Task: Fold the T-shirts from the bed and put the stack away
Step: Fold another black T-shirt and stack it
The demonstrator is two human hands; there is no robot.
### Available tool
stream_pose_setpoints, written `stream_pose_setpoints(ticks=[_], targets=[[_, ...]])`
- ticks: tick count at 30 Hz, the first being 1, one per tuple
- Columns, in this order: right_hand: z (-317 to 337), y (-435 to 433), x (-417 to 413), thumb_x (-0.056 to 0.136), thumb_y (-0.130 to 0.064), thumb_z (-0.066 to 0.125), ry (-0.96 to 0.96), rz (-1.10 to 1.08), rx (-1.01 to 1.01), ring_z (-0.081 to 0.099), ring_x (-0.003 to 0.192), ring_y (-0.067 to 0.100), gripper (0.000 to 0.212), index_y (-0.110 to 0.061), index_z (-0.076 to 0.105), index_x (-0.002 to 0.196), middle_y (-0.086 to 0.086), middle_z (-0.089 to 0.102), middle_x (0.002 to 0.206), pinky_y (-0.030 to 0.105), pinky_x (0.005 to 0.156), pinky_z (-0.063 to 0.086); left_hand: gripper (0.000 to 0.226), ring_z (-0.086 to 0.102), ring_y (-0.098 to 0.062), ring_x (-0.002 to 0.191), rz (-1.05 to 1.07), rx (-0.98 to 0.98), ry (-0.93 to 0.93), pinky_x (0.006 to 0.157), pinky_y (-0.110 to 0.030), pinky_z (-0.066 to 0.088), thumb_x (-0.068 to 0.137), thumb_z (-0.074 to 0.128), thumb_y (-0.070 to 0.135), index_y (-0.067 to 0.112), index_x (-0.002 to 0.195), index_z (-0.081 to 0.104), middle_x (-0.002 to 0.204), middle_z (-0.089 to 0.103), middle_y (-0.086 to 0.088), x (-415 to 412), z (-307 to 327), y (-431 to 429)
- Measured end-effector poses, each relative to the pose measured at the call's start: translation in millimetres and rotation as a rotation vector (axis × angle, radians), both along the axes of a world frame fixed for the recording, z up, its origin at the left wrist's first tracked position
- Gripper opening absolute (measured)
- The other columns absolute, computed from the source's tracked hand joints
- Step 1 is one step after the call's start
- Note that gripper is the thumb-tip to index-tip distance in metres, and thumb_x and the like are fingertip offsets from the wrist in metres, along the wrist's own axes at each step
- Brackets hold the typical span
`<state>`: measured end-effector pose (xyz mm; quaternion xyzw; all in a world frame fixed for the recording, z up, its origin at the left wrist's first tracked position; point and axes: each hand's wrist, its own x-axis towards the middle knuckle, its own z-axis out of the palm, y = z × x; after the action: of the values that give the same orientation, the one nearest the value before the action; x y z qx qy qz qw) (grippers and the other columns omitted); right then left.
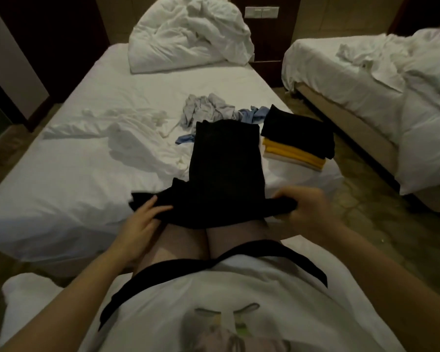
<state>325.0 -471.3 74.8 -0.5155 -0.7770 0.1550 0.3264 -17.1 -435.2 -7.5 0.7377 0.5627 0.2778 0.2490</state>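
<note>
A: At the near edge of the white-sheeted bed (pixel 61 179), where's the long black cotton T-shirt (pixel 224 161)?
B: Lying lengthwise, with its near end bunched between both hands. The left grip (pixel 142 219) pinches its left corner with the fingers on top, and the right grip (pixel 308 209) is curled round its right corner.
A: Anything stacked?
B: A folded stack of black, yellow and pale shirts (pixel 297 141) sits at the right edge, just beside it. Crumpled grey and blue garments (pixel 208 109) lie beyond.
</note>
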Motion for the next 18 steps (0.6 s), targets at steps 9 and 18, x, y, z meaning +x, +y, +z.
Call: stream_pose_setpoints(ticks=[9, 18], targets=[[-15.0, -34.0, 5.6, 0.078, -0.023, 0.07, -0.416, 0.161, -0.206, 0.055, 0.078, 0.006, 0.015, -0.026, 0.059, 0.087, -0.026, 0.041, 0.077, 0.007, 0.059, 0.032, 0.043, 0.043, -0.031, 0.129, -0.037, -0.132, 0.28, 0.098, -0.029, 0.038, 0.092, 0.048, 0.024, 0.036, 0.131, 0.037, 0.154, 0.018, -0.012, -7.7, -6.9, -13.5], [-7.6, -33.5, -3.7, 0.076, -0.047, 0.068, -0.364, 0.257, -0.396, 0.053, 0.079, 0.003, 0.026, -0.045, 0.042, 0.075, -0.018, 0.053, 0.082, 0.018, 0.066, 0.045, 0.055, 0.03, -0.026, 0.138, 0.018, -0.19, 0.076, 0.105, -0.03, 0.029, 0.096, 0.046, 0.011, 0.06, 0.118, 0.035, 0.153, 0.024, -0.006, -5.2, -18.2, -25.7]])
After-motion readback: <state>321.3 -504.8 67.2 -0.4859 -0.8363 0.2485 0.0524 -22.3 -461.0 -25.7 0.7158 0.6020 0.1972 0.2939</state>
